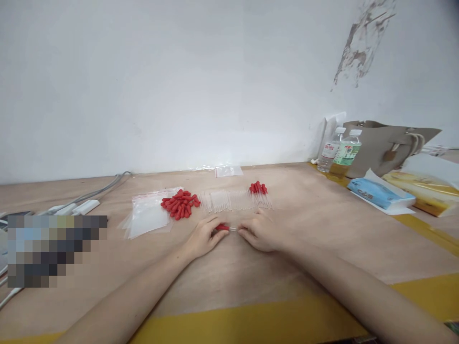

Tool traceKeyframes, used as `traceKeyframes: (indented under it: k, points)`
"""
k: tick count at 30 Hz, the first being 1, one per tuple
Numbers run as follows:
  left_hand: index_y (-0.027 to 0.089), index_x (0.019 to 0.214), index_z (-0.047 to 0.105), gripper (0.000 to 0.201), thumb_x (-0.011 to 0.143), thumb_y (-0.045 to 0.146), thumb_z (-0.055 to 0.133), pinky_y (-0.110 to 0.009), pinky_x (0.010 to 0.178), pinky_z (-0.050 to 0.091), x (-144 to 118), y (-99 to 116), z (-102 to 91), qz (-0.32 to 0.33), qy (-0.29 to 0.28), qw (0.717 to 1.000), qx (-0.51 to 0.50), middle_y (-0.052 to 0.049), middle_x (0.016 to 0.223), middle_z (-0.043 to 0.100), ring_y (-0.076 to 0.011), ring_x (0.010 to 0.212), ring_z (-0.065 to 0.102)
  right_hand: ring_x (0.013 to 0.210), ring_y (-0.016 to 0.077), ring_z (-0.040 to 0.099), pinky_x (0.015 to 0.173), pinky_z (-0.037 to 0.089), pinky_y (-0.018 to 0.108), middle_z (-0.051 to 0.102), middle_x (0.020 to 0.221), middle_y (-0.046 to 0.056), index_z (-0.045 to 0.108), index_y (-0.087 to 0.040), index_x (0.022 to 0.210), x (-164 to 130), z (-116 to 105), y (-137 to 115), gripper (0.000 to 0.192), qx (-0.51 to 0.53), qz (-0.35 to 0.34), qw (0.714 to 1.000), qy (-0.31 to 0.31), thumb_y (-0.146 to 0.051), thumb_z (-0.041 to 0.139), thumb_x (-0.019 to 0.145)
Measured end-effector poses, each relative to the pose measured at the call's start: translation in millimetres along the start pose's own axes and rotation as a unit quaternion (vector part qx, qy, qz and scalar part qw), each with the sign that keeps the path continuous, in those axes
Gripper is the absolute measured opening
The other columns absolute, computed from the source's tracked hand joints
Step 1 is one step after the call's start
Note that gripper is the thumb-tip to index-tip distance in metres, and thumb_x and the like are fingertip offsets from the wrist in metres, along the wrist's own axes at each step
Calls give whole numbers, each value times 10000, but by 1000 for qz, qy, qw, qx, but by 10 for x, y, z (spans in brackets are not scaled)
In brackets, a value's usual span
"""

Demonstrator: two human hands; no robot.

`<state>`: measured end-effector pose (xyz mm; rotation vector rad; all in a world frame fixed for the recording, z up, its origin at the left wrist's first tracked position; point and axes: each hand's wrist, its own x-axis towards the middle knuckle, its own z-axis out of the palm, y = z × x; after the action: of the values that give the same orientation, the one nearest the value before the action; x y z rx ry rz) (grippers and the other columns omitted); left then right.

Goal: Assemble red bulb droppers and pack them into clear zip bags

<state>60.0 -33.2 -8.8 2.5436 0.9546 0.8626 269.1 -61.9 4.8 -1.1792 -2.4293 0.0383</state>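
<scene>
My left hand point(208, 236) pinches a red rubber bulb point(223, 228) between thumb and fingers, low over the table. My right hand point(258, 232) grips a thin clear dropper tube point(233, 229), which meets the bulb's open end; how far it sits inside I cannot tell. Beyond my hands lies a row of clear tubes point(222, 200) side by side. At its right end, several tubes carry red bulbs point(258, 187). A heap of loose red bulbs point(180, 204) lies to the left of the row.
Clear zip bags point(148, 215) lie left of the heap, and another bag point(228, 171) is by the wall. Cables point(96, 188) and a blurred-out object point(46, 248) are at left. Two bottles point(346, 152), a handbag point(380, 148) and tissue packs point(382, 189) stand at right.
</scene>
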Motion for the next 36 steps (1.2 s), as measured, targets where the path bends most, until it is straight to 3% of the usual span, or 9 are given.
traceKeyframes:
  k: [3,6,8,11,16,21,27,31,36]
  points:
    - [197,1109,492,355,779,322,525,-248,618,446,-5,-67,-13,-49,27,998,-1,-48,929,568,-134,713,527,580,128,539,620,335,266,642,644,-6,627,-209,683,-23,-61,196,194,61,93,993,25,-221,459,782]
    - [182,987,556,250,782,319,514,-251,614,442,-4,-111,-12,-70,9,997,7,-31,835,561,-124,670,511,568,136,553,524,333,229,630,621,7,624,-190,666,13,-135,492,199,120,264,953,85,-289,477,755]
    - [178,889,589,190,796,312,491,-252,624,439,2,-110,-13,-66,-11,998,7,-31,823,558,-122,676,516,556,143,552,514,326,228,608,574,9,596,-184,581,86,-179,659,228,96,359,922,106,-318,489,731]
    - [179,850,599,176,801,302,483,-253,640,436,11,-82,-19,-65,-21,998,0,-32,834,563,-123,698,523,563,150,548,548,321,243,591,550,7,565,-190,529,247,-189,791,256,29,425,897,115,-341,486,720]
    - [179,857,598,177,799,301,484,-251,631,431,11,-76,-23,-69,-24,997,-5,-33,830,560,-120,681,512,664,193,569,670,322,308,605,613,37,576,-202,516,484,-49,847,324,-22,451,888,92,-378,440,752]
    - [178,872,600,189,800,306,480,-251,619,429,7,-100,-16,-70,-24,997,-7,-35,829,561,-117,666,507,720,225,574,722,300,365,610,669,58,597,-197,557,518,78,905,304,-31,455,886,85,-371,443,754]
    - [176,872,601,181,798,296,488,-254,624,427,12,-106,-18,-67,-28,997,-4,-36,828,557,-117,671,512,759,210,565,780,272,382,632,749,49,614,-199,694,500,105,864,265,-52,432,895,96,-396,450,762]
    - [178,873,604,181,796,295,489,-259,630,426,13,-113,-16,-64,-28,998,-2,-37,823,557,-123,676,515,781,193,561,797,267,373,636,772,13,616,-246,737,550,134,782,193,-78,382,919,61,-325,443,767]
    - [181,879,605,195,797,310,485,-258,625,424,9,-109,-15,-65,-24,998,0,-37,813,557,-122,666,509,868,240,538,775,275,374,620,797,81,622,-196,750,644,173,730,161,-98,387,917,23,-237,467,741]
